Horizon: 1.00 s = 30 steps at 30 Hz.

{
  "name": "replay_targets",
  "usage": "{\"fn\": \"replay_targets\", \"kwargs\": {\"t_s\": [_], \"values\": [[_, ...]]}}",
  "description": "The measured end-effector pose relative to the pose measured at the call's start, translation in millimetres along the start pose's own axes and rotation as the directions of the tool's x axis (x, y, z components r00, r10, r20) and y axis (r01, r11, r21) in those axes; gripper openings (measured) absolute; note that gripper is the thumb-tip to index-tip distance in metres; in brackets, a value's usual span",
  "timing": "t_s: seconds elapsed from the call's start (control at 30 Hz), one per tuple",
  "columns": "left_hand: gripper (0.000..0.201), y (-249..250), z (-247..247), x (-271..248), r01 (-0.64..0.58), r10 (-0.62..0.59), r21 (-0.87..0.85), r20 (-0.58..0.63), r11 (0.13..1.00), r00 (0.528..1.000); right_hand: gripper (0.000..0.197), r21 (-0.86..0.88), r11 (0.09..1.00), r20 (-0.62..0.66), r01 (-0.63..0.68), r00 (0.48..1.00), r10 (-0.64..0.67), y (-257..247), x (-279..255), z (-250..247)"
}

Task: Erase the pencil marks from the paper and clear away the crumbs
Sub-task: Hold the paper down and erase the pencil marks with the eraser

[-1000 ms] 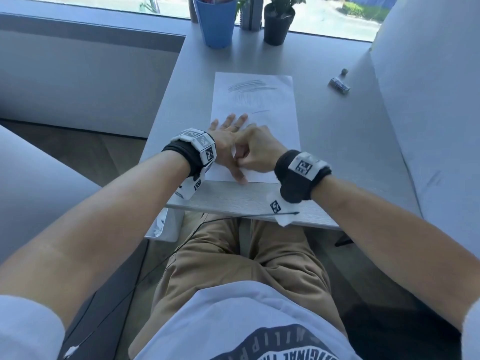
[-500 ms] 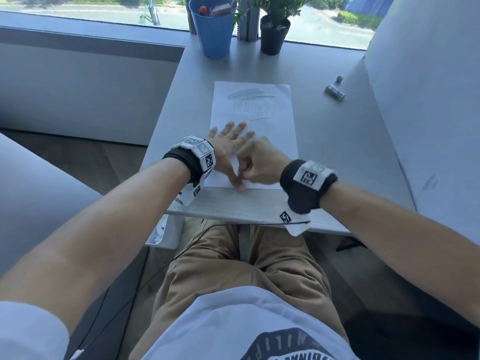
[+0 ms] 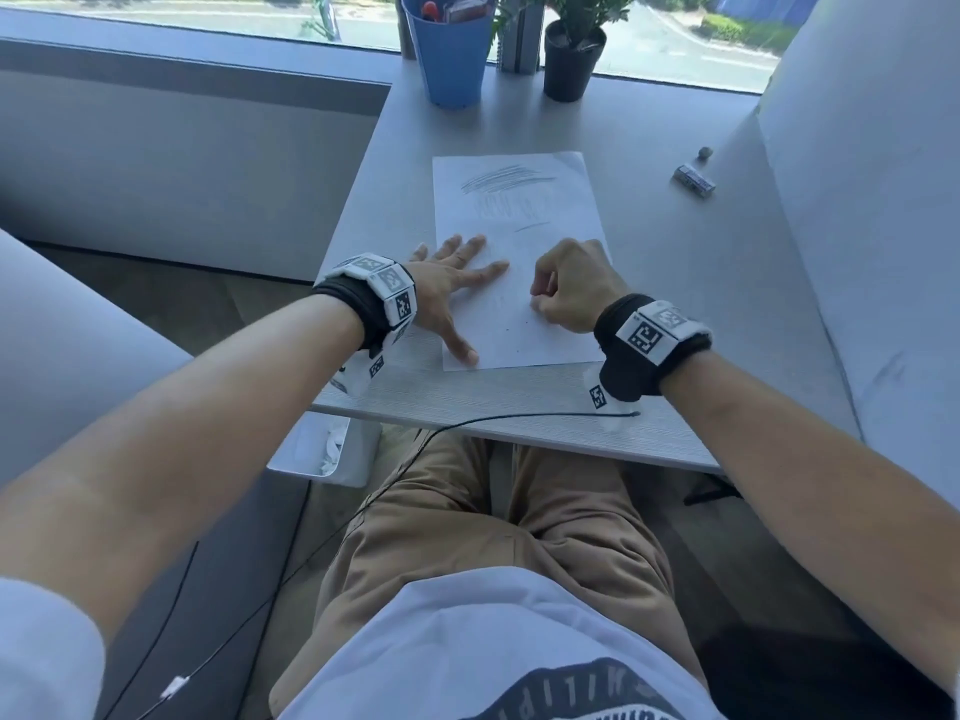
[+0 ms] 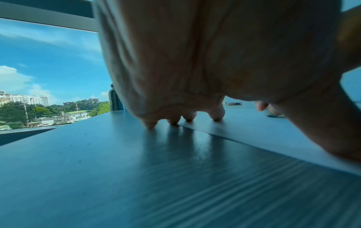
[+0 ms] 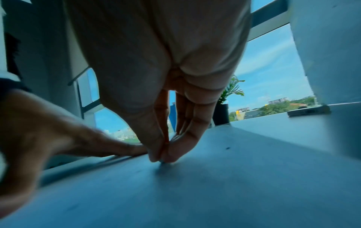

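Observation:
A white paper (image 3: 561,210) lies on the grey table (image 3: 701,304), with grey pencil marks (image 3: 501,179) across its far half. Dark crumbs (image 3: 519,324) speckle its near half. My left hand (image 3: 457,272) lies flat with spread fingers on the paper's left edge, fingertips (image 4: 188,118) pressing down. My right hand (image 3: 537,298) is curled at the paper's right side. Its thumb and fingertips (image 5: 171,155) pinch together right at the sheet, on a tiny bit that looks like a crumb. The sleeved eraser (image 3: 693,180) lies apart, far right.
A blue cup (image 3: 447,49) of pens and a black plant pot (image 3: 571,59) stand at the far edge by the window. A small dark ball (image 3: 705,152) sits beyond the eraser. A padded panel (image 3: 857,200) borders the right. A white bin (image 3: 322,449) sits below the table's left corner.
My right hand has slid rightwards away from the left hand, across the near part of the paper, staying curled. The left hand stays flat on the sheet.

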<state>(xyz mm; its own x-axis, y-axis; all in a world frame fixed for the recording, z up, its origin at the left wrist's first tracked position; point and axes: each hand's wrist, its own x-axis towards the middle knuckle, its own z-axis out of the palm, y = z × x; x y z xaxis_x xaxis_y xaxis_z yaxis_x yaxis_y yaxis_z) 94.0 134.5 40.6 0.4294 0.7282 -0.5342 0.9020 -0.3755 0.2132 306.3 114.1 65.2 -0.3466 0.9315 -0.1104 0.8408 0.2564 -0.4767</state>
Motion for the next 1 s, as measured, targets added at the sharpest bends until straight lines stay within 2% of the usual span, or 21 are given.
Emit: {"fn": "replay_targets", "kwargs": {"t_s": [0.1,0.2,0.23,0.27,0.37,0.4,0.5,0.53,0.63,0.73,0.77,0.87,0.9,1.0], "values": [[0.136,0.7,-0.4,-1.0,0.011,-0.011,0.001,0.005,1.000,1.000,0.007,0.034,0.992,0.081,0.120,0.989,-0.122,-11.0,-15.2,7.6],[0.135,3.9,-2.9,-2.8,0.015,-0.015,0.003,0.013,1.000,1.000,0.006,0.059,0.998,-0.045,-0.038,0.998,0.041,8.8,1.6,-7.0],[0.135,4.5,-3.7,-3.2,0.016,-0.016,0.002,0.010,1.000,1.000,0.007,0.063,0.997,-0.076,-0.052,0.996,0.056,11.9,3.4,-7.7],[0.135,4.4,-3.9,-3.2,0.018,-0.018,0.003,0.008,1.000,1.000,0.008,0.052,0.998,-0.059,-0.033,0.998,0.036,8.8,0.3,-4.5],[0.136,4.0,-2.8,-2.1,0.023,-0.023,0.009,0.012,1.000,1.000,0.012,0.050,0.990,0.097,0.130,0.986,-0.134,-9.0,-20.7,11.3],[0.135,4.3,-3.0,-2.2,0.022,-0.022,0.011,0.011,1.000,1.000,0.012,0.058,0.993,0.090,0.099,0.991,-0.104,-6.9,-17.8,8.2],[0.135,4.5,-3.9,-4.3,0.019,-0.019,-0.006,0.009,1.000,1.000,0.005,0.084,0.995,-0.079,-0.051,0.995,0.058,9.6,6.4,-7.4],[0.135,3.9,-3.5,-4.3,0.019,-0.019,-0.006,0.008,1.000,1.000,0.004,0.079,0.996,-0.083,-0.039,0.996,0.046,7.6,9.2,-8.4],[0.137,2.0,-2.2,-3.7,0.010,-0.010,0.000,0.019,1.000,1.000,0.004,0.037,0.993,-0.001,0.111,0.994,-0.111,-15.2,9.6,-0.2],[0.138,2.5,-1.4,-4.1,0.016,-0.015,-0.015,0.020,1.000,1.000,0.006,0.072,0.996,-0.063,0.059,0.997,-0.054,-16.6,20.7,2.2],[0.138,2.2,-1.7,-4.3,0.019,-0.018,-0.013,0.020,1.000,1.000,0.006,0.071,0.995,-0.048,0.072,0.996,-0.069,-19.4,19.2,6.3],[0.139,2.1,-0.7,-3.2,0.017,-0.017,-0.005,0.019,1.000,1.000,0.008,0.058,0.975,0.133,0.214,0.966,-0.220,-33.4,-3.9,18.3],[0.139,2.7,-1.3,-3.5,0.014,-0.014,-0.005,0.020,1.000,1.000,0.008,0.063,0.977,0.128,0.205,0.969,-0.212,-31.9,-1.3,14.9],[0.138,4.8,-3.2,-5.0,0.018,-0.018,-0.003,0.024,1.000,1.000,0.008,0.064,0.994,-0.050,0.086,0.995,-0.083,-13.4,25.3,-2.7]]}}
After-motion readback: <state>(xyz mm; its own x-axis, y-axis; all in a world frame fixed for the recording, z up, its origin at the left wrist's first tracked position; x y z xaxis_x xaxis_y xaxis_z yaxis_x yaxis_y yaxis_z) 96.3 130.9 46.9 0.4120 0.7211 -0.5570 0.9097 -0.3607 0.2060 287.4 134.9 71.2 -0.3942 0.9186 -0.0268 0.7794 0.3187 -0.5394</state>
